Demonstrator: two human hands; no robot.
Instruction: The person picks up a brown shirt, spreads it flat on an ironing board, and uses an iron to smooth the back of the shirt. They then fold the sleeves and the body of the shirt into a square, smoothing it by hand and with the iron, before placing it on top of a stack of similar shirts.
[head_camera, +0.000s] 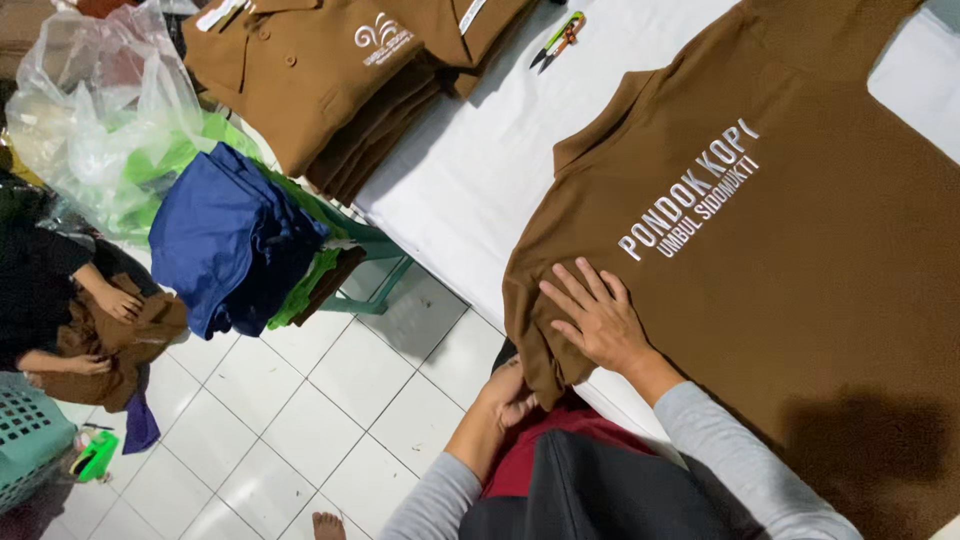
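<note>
The right hand (598, 322) lies flat, its fingers (572, 290) spread and pressing down on the brown polo shirt (800, 260), near the sleeve at the shirt's edge. The left hand (508, 395) sits below the table's edge, fingers curled onto the hanging sleeve hem. The shirt lies back-up with white lettering, spread across the white table (470, 170). Farther off are a stack of folded brown shirts (320, 80) and small thread snips (558, 38).

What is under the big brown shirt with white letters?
The brown polo shirt lies flat on a white table, which shows around its edges. The right hand presses on top; the left hand grips its hanging edge. Anything beneath the fabric is hidden.
</note>
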